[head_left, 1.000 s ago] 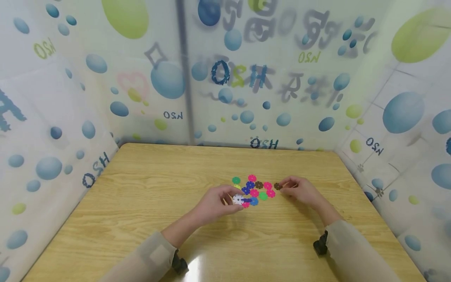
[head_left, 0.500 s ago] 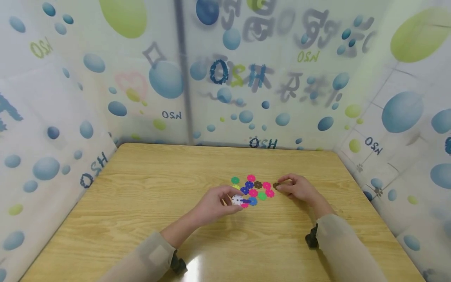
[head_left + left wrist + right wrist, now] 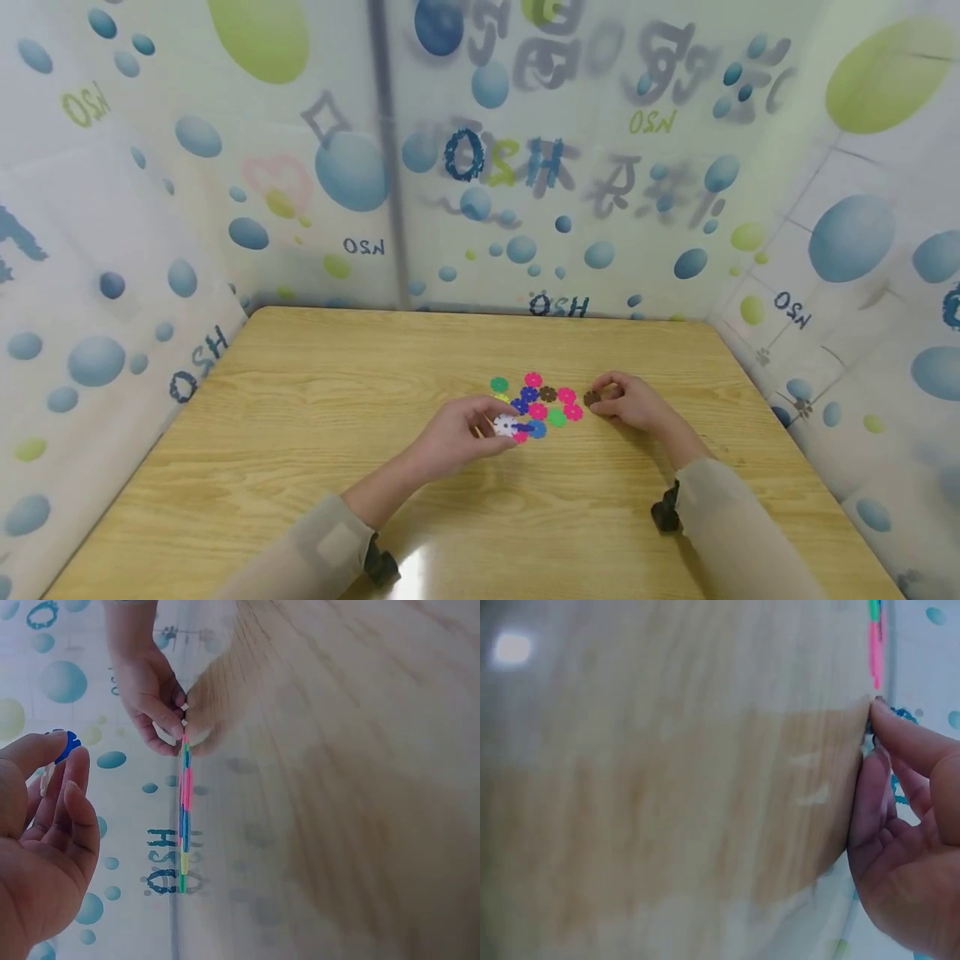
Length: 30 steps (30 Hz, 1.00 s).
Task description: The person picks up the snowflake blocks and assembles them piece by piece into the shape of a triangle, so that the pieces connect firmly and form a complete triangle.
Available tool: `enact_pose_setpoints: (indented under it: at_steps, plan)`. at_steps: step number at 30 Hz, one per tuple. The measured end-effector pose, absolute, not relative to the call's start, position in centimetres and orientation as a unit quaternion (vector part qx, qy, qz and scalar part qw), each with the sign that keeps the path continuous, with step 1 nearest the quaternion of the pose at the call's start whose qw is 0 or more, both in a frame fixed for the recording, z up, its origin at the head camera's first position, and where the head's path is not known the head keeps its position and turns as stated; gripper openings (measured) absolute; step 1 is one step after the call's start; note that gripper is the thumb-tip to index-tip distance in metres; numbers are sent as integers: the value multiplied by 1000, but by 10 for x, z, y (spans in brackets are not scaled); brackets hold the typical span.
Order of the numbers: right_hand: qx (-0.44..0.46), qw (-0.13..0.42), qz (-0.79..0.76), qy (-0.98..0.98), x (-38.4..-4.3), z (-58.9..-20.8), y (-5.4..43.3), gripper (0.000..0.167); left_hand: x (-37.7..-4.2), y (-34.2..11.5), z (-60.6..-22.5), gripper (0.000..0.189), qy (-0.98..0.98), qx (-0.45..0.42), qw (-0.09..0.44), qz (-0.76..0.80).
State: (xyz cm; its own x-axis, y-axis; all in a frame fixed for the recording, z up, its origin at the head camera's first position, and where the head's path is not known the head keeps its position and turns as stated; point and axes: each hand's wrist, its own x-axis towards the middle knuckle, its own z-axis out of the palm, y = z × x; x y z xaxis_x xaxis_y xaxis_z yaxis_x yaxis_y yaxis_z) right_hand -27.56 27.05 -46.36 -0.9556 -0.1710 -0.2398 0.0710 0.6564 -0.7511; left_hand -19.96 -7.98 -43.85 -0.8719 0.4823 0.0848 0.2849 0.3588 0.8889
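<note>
In the head view my left hand (image 3: 463,432), close above the table, holds a white notched snowflake disc (image 3: 506,425) joined to a dark blue disc (image 3: 523,427) seen edge-on. The left wrist view shows the blue disc (image 3: 69,747) between thumb and fingertips, the white one mostly hidden by fingers. My right hand (image 3: 636,404) pinches a brown snowflake disc (image 3: 592,399) between thumb and fingers, low at the tabletop, just right of the other discs. In the right wrist view the right hand (image 3: 907,825) has its fingertips at the table surface, the disc mostly hidden.
Flat on the wooden table (image 3: 337,358) lie several loose discs: pink (image 3: 537,412), bright green (image 3: 557,417), dark green (image 3: 499,384), dark blue (image 3: 529,394), and another brown disc (image 3: 548,394). A light blue disc (image 3: 537,429) lies beside the left fingertips. Patterned curtains surround the table.
My right hand has shifted the brown disc slightly right, away from the pink discs. My right forearm came a little left earlier. The left hand keeps its hold almost unmoved.
</note>
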Motion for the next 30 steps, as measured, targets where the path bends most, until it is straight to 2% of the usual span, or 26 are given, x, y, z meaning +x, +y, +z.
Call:
enact_pose_setpoints:
  at_steps: [11, 24, 30]
  plan:
    - [-25, 105, -411, 905, -257, -457, 272, 20, -200, -82, -439, 34, 816, 232, 97, 521]
    - [-108, 110, -559, 815, -216, -431, 236, 29, -200, -82, -438, 36, 807, 222, 100, 537]
    - [-116, 126, -608, 775, -201, -423, 217, 35, -200, -81, -439, 34, 809, 209, 96, 542]
